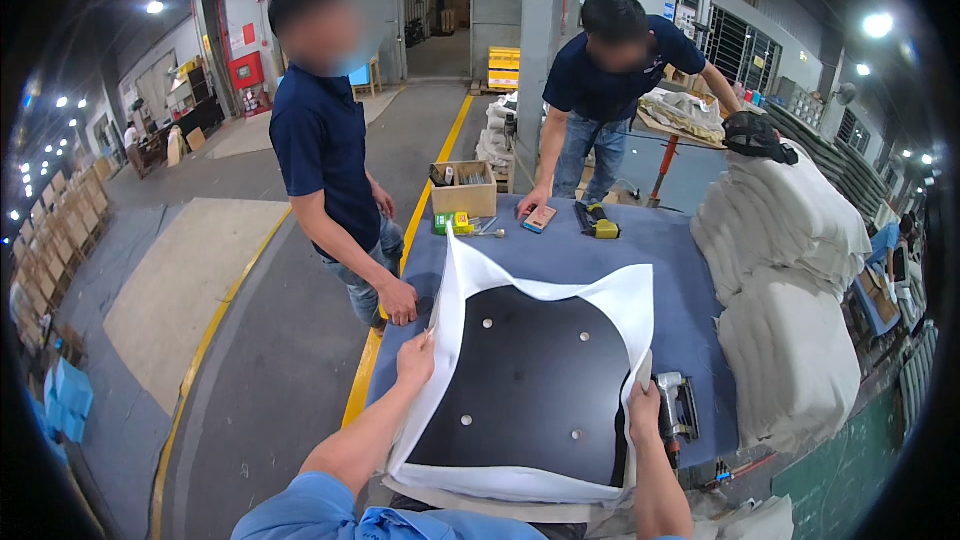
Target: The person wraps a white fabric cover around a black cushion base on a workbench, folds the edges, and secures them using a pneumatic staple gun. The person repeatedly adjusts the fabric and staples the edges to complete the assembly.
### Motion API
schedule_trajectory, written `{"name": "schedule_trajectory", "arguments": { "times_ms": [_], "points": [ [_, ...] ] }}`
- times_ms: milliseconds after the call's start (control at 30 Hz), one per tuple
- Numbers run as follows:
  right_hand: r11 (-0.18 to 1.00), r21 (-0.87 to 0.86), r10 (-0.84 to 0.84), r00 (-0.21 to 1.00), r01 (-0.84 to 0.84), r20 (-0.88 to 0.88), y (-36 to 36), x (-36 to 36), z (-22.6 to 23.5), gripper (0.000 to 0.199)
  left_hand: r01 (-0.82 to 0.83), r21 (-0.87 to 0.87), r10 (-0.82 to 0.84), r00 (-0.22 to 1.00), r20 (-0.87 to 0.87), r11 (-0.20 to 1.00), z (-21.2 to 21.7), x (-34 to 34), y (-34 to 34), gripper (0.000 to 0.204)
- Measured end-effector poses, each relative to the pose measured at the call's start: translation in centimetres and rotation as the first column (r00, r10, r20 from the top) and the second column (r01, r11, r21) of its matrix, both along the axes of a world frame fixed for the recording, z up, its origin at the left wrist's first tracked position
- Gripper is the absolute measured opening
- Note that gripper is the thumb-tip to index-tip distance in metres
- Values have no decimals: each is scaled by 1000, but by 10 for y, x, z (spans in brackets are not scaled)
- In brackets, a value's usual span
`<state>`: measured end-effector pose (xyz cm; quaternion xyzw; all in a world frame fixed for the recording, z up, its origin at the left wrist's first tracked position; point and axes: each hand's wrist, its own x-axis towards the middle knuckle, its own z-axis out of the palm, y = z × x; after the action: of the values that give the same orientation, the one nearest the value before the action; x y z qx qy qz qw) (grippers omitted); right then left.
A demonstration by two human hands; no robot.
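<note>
A black board (540,380) with several round holes lies on the table in front of me. A white padded sheet (465,310) surrounds it, its edges standing up and its far corners raised to points. At the left edge of the sheet my left hand (415,358) is closed, pinching the material. My right hand (643,410) grips the right edge, fingers partly hidden behind the fold. Just right of that hand lies a grey and black staple gun (677,408), apart from the sheet.
The blue-covered table (550,245) also bears a wooden box (464,192) of tools, small green-yellow boxes (453,224) and another nail gun (597,220). Stacked beige fabric (785,280) rises at right. One co-worker (325,140) stands left; another (610,80) leans in, touching a phone-like object (539,219).
</note>
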<state>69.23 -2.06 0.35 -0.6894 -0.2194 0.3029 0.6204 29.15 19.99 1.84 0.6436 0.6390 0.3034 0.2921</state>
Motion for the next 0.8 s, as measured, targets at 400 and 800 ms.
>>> {"name": "schedule_trajectory", "arguments": {
  "times_ms": [400, 800],
  "points": [
    [751, 547, -433, 901, 370, -16, -71, 9, 76, 27, 145, 496, -347, 872, 345, 856, 126, 56, -6, 38],
    [409, 772, -104, 865, 487, -490, -32, 16, 96, 43, 290, 384, -164, -569, 806, 877, 148, 25, -11, 60]
  ]
}}
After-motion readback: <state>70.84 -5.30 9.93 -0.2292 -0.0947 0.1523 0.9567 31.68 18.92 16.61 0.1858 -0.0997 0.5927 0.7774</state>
